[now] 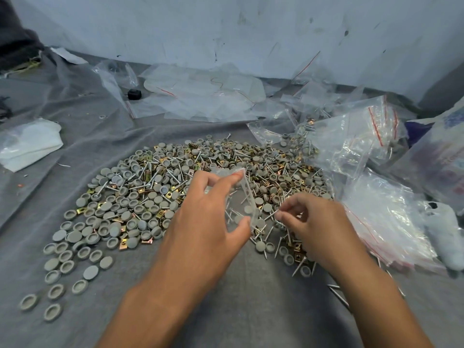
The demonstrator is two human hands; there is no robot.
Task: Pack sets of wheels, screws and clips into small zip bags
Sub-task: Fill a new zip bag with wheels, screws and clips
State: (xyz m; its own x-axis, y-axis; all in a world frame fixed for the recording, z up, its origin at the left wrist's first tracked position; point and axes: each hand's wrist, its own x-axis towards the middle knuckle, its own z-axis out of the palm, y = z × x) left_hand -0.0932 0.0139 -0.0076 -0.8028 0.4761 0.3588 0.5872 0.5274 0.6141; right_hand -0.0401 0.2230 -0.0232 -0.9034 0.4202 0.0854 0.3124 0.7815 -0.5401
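A wide heap of grey round wheels (130, 212), silver screws (173, 175) and brass clips (148, 241) covers the grey cloth (238, 310). Above its near edge, my left hand (200, 222) holds a small clear zip bag (241, 204) with its mouth held apart between thumb and fingers; a few screws and a grey wheel show through the plastic. Just to the right, my right hand (311, 227) pinches a screw (272, 215) whose tip points at the bag's mouth.
Packed zip bags (351, 146) pile up at the right, with more clear bags (384, 222) beside my right hand. Empty bags (200, 96) lie along the far wall. A folded white sheet (27, 144) sits at the left, and a small black object (134, 93) lies beyond.
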